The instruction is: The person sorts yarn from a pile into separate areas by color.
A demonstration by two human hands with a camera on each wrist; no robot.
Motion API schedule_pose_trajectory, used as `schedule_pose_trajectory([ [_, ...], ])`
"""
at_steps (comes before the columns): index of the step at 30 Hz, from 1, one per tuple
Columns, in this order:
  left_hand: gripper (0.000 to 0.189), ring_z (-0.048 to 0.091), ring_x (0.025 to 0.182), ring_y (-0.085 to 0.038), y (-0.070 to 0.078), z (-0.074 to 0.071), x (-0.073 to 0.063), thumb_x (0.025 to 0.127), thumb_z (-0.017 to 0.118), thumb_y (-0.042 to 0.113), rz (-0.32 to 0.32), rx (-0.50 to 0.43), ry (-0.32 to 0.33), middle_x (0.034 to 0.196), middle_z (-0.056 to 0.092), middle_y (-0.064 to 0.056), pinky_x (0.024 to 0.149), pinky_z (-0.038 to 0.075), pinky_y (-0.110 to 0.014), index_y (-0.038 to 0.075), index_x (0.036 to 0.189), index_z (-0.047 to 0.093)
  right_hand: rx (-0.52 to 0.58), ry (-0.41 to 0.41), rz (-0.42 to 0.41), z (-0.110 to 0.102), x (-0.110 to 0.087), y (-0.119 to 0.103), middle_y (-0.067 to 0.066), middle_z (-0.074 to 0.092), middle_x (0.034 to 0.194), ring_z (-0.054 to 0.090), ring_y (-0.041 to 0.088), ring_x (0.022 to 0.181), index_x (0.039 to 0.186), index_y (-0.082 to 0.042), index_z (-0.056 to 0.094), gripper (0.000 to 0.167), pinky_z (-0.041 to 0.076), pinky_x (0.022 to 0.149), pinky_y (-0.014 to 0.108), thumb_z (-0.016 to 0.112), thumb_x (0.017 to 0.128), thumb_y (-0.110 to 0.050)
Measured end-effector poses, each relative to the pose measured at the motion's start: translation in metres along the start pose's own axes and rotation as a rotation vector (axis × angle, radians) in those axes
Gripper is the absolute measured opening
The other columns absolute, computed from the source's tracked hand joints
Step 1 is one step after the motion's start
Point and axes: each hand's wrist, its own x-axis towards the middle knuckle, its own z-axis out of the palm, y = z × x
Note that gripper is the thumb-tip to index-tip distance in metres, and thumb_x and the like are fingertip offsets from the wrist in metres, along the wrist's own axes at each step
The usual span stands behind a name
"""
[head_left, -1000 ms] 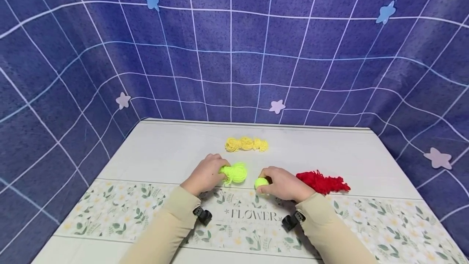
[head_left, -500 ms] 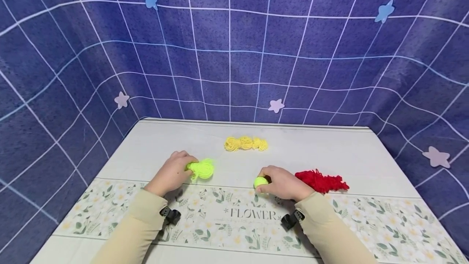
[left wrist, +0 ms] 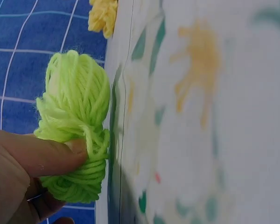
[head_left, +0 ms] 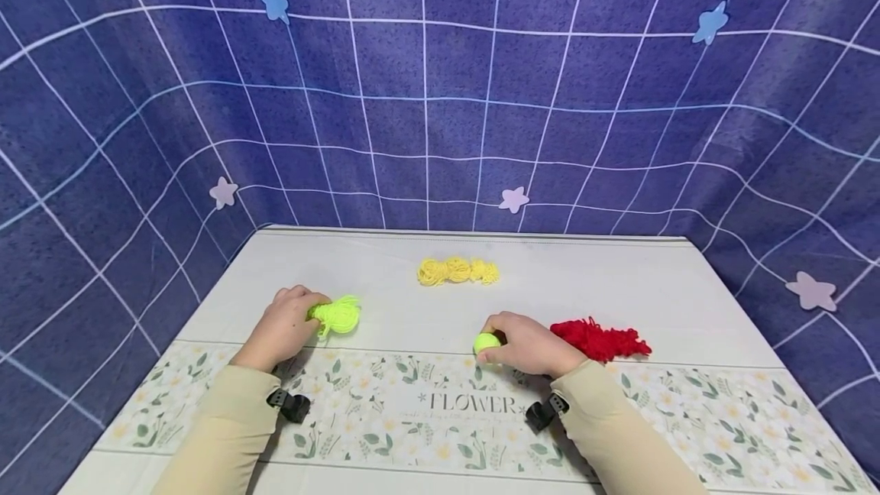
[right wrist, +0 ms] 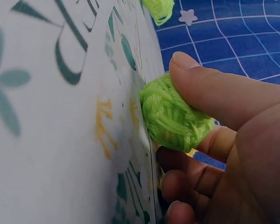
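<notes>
At the left of the table, my left hand (head_left: 283,325) grips one end of a neon green yarn skein (head_left: 341,315). In the left wrist view the thumb presses on the middle of the skein (left wrist: 77,93), and its looped upper end sticks out. My right hand (head_left: 528,344) pinches a small ball of green yarn (head_left: 485,342) near the table's middle. Seen from the right wrist, the thumb lies over the wound ball (right wrist: 175,114), which is at the tabletop, with curled fingers below it. I cannot make out a strand between skein and ball.
A bundle of red yarn (head_left: 601,341) lies just right of my right hand. Farther back is a yellow yarn skein (head_left: 457,271). The white table (head_left: 584,273) has a floral strip printed with "FLOWER". A blue gridded curtain (head_left: 426,82) hangs behind and at the sides.
My left hand has moved well to the left with the green skein, widening the gap between the hands. The right hand with the ball stays in nearly the same place.
</notes>
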Motion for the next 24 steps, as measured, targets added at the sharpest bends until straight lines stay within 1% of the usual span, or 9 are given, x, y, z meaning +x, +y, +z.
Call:
schedule_pose_trajectory([
  [6,0.034,0.051,0.102,-0.037,-0.009,-0.003,-0.004,0.091,0.067,0.005,-0.009,0.010,0.003,0.112,0.061,-0.016,0.088,0.042,-0.056,0.004,0.125,0.069,0.019,0.004,0.011,0.000,-0.002,-0.001,-0.008,0.059,0.093,0.054,0.016,0.080,0.095,-0.024,0.065,0.020,0.048,0.071,0.036,0.080,0.088,-0.036],
  [13,0.037,0.049,0.106,-0.039,-0.009,-0.006,-0.005,0.091,0.069,0.005,-0.040,-0.011,-0.013,0.116,0.061,-0.018,0.090,0.042,-0.058,0.004,0.128,0.068,0.019,0.017,0.022,0.001,-0.002,0.000,-0.008,0.059,0.093,0.054,0.016,0.081,0.095,-0.024,0.064,0.021,0.048,0.072,0.036,0.080,0.088,-0.036],
  [17,0.042,0.048,0.109,-0.039,-0.009,-0.005,-0.007,0.090,0.071,0.008,-0.054,-0.028,-0.024,0.120,0.060,-0.019,0.092,0.041,-0.058,0.005,0.131,0.066,-0.005,0.034,0.010,0.003,0.000,-0.002,-0.008,0.058,0.092,0.054,0.015,0.080,0.095,-0.024,0.064,0.022,0.047,0.072,0.035,0.080,0.087,-0.036],
  [20,0.045,0.048,0.110,-0.039,-0.010,-0.006,-0.008,0.089,0.072,0.010,-0.065,-0.033,-0.032,0.121,0.059,-0.019,0.092,0.041,-0.058,0.006,0.133,0.065,-0.047,0.060,-0.015,0.008,0.007,-0.008,-0.009,0.058,0.090,0.053,0.013,0.079,0.096,-0.023,0.064,0.023,0.047,0.072,0.033,0.080,0.086,-0.036],
  [24,0.047,0.047,0.111,-0.040,-0.010,-0.006,-0.009,0.089,0.074,0.010,-0.071,-0.032,-0.040,0.123,0.058,-0.020,0.091,0.041,-0.059,0.006,0.134,0.064,-0.106,0.094,-0.053,0.015,0.021,-0.026,-0.009,0.057,0.090,0.053,0.012,0.079,0.099,-0.022,0.066,0.024,0.047,0.074,0.031,0.081,0.085,-0.035],
])
